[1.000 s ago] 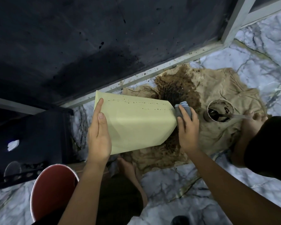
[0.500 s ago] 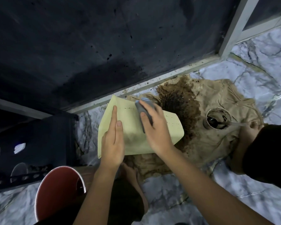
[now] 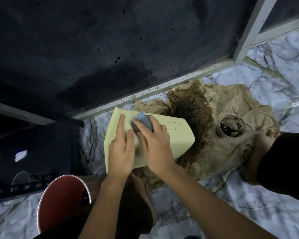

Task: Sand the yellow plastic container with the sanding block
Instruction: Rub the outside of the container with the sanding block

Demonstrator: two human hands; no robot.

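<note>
The pale yellow plastic container (image 3: 176, 137) lies on its side over a stained cloth, its wide end toward the left. My left hand (image 3: 122, 149) lies flat on the container's left part, fingers straight. My right hand (image 3: 154, 144) grips the grey-blue sanding block (image 3: 142, 121) and presses it on the upper left of the container's face, right beside my left hand's fingers. Rows of dark specks run along the container's upper right side.
A tan cloth (image 3: 231, 152) with a large dark brown stain covers the marble floor. A small round cup (image 3: 232, 125) of dark liquid stands on it, with another person's hand (image 3: 264, 138) by it. A red stool (image 3: 62, 204) is at lower left. A dark wall panel is behind.
My right hand has carried the sanding block from the container's right end across to its upper left, beside my left hand. The left hand has stayed pressed on the container.
</note>
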